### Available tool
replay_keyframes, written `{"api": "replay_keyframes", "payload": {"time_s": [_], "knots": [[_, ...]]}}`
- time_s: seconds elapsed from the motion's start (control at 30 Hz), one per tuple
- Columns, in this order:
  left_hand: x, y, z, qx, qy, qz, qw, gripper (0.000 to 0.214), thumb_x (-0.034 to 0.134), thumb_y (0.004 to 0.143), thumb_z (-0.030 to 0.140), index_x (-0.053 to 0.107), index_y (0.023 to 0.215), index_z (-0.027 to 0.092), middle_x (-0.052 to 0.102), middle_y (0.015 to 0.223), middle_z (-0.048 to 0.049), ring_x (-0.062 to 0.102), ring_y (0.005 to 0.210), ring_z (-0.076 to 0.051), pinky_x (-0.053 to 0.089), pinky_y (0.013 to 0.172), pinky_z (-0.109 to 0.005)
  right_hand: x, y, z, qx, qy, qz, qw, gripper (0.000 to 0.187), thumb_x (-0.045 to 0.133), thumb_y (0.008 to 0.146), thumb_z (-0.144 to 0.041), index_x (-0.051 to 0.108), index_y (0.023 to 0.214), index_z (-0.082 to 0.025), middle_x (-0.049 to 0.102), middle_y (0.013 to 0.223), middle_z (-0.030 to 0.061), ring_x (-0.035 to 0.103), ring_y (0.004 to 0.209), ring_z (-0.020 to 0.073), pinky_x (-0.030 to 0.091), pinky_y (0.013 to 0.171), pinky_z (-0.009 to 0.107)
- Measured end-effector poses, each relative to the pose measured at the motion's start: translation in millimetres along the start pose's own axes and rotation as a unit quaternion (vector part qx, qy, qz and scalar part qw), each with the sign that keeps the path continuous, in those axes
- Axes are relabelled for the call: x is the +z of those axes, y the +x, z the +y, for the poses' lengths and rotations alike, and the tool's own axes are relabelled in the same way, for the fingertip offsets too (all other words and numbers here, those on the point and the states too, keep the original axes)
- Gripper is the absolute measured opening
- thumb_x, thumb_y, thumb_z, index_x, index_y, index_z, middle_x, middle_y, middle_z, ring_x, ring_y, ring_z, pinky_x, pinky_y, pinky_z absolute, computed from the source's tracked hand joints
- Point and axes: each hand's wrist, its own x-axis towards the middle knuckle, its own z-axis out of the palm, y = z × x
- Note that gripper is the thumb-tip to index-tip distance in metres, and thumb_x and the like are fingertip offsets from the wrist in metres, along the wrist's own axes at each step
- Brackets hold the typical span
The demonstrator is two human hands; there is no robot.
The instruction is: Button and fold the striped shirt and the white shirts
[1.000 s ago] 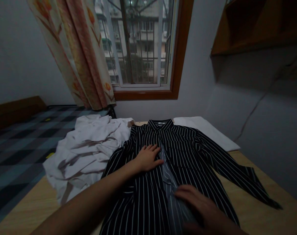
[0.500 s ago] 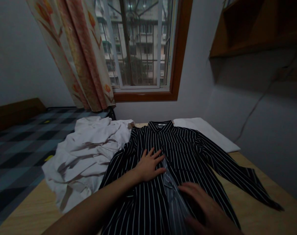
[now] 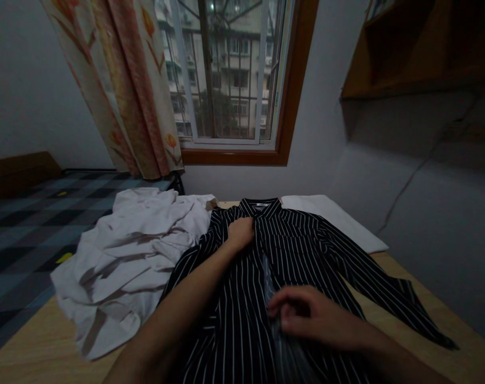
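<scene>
A black shirt with white stripes (image 3: 294,256) lies spread face up, its collar toward the window and its front parted lower down, where a greyish inner side shows. My left hand (image 3: 241,233) is closed on the shirt's front just below the collar, with the fingertips hidden. Over the parted front is my right hand (image 3: 302,312), fingers loosely curled with a gap between thumb and forefinger; no cloth shows in it. One sleeve stretches out to the right; the other is partly covered by my left forearm.
Left of the shirt is a crumpled white cloth (image 3: 134,256). A flat white piece (image 3: 330,213) lies behind the right shoulder. Both rest on a wooden table (image 3: 30,336). A checkered bed (image 3: 22,256) stands at the left, and a wooden shelf (image 3: 402,80) hangs at upper right.
My left hand has moved up the shirt toward the collar and gone from spread flat to closed. My right hand has shifted left and up, over the parted front.
</scene>
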Motion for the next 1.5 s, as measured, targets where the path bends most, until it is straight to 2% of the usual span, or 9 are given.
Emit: {"api": "replay_keyframes", "payload": {"time_s": [0.07, 0.17, 0.3, 0.43, 0.5, 0.6, 0.73, 1.03, 1.5], "knots": [[11.7, 5, -1, -0.011, -0.015, 0.013, 1.000, 0.026, 0.050, 0.085, 0.019, 0.068, 0.103, 0.019, 0.069, 0.107, -0.0109, 0.064, 0.100, -0.025, 0.049, 0.084, -0.035, -22, 35, 0, -0.016, -0.046, 0.111, 0.993, 0.026, 0.062, 0.081, -0.031, 0.067, 0.104, -0.019, 0.068, 0.092, 0.0046, 0.059, 0.074, 0.0133, 0.046, 0.068, 0.027], [25.2, 5, -5, -0.010, -0.031, 0.038, 0.999, 0.025, 0.048, 0.088, 0.022, 0.068, 0.103, 0.022, 0.068, 0.110, -0.0067, 0.063, 0.102, -0.021, 0.047, 0.087, -0.030, -50, 98, 17, 0.009, -0.193, 0.261, 0.946, 0.023, 0.065, 0.079, -0.030, 0.066, 0.098, -0.017, 0.067, 0.084, 0.0037, 0.059, 0.074, 0.0149, 0.044, 0.069, 0.028], [32.3, 2, -9, -0.001, -0.045, 0.061, 0.997, 0.023, 0.051, 0.088, 0.024, 0.070, 0.101, 0.022, 0.067, 0.108, -0.0051, 0.061, 0.102, -0.020, 0.045, 0.088, -0.031, -62, 162, 40, 0.098, -0.349, 0.290, 0.886, 0.026, 0.063, 0.079, -0.036, 0.066, 0.095, -0.016, 0.069, 0.093, 0.0087, 0.062, 0.087, 0.0225, 0.044, 0.075, 0.032], [32.2, 1, -10, 0.003, -0.064, 0.060, 0.996, 0.025, 0.052, 0.087, 0.022, 0.071, 0.104, 0.025, 0.067, 0.107, -0.0050, 0.060, 0.104, -0.021, 0.043, 0.089, -0.034, -61, 185, 55, 0.140, -0.428, 0.303, 0.840, 0.024, 0.056, 0.078, -0.023, 0.067, 0.097, -0.015, 0.068, 0.103, 0.0140, 0.063, 0.096, 0.0267, 0.043, 0.078, 0.033], [31.0, 1, -9, 0.003, -0.070, 0.055, 0.996, 0.027, 0.052, 0.087, 0.021, 0.071, 0.105, 0.027, 0.066, 0.108, -0.0047, 0.059, 0.105, -0.022, 0.042, 0.090, -0.035, -64, 187, 64, 0.133, -0.404, 0.326, 0.844, 0.022, 0.055, 0.076, -0.019, 0.068, 0.094, -0.015, 0.069, 0.099, 0.0130, 0.063, 0.094, 0.0253, 0.042, 0.078, 0.031], [29.2, 2, -5, -0.002, -0.071, 0.045, 0.996, 0.028, 0.047, 0.089, 0.024, 0.072, 0.101, 0.026, 0.066, 0.108, -0.0060, 0.058, 0.105, -0.023, 0.041, 0.089, -0.037, -74, 184, 77, 0.115, -0.306, 0.360, 0.874, 0.016, 0.056, 0.073, -0.018, 0.070, 0.080, -0.017, 0.071, 0.085, 0.0086, 0.064, 0.084, 0.0224, 0.042, 0.073, 0.029], [29.9, 4, 0, -0.010, -0.071, 0.037, 0.997, 0.029, 0.045, 0.091, 0.031, 0.072, 0.094, 0.022, 0.067, 0.105, -0.0074, 0.058, 0.102, -0.024, 0.041, 0.089, -0.039, -85, 181, 89, 0.092, -0.237, 0.363, 0.896, 0.014, 0.058, 0.074, -0.025, 0.071, 0.071, -0.020, 0.071, 0.073, 0.0023, 0.064, 0.072, 0.0176, 0.042, 0.066, 0.026], [33.5, 8, 3, 0.008, -0.054, 0.054, 0.997, 0.018, 0.052, 0.087, 0.028, 0.068, 0.085, 0.020, 0.067, 0.100, -0.0069, 0.057, 0.102, -0.026, 0.040, 0.088, -0.040, -86, 187, 100, 0.058, -0.132, 0.410, 0.901, 0.022, 0.063, 0.068, -0.032, 0.074, 0.080, -0.016, 0.073, 0.076, 0.0056, 0.066, 0.072, 0.0201, 0.047, 0.069, 0.029], [33.6, 3, 6, 0.005, -0.082, 0.083, 0.993, 0.018, 0.051, 0.091, 0.031, 0.065, 0.090, 0.019, 0.066, 0.100, -0.0068, 0.058, 0.101, -0.024, 0.041, 0.088, -0.037, -83, 190, 93, 0.001, -0.076, 0.401, 0.913, 0.023, 0.063, 0.070, -0.033, 0.072, 0.082, -0.015, 0.073, 0.081, 0.0063, 0.067, 0.077, 0.0200, 0.049, 0.075, 0.031]]}}
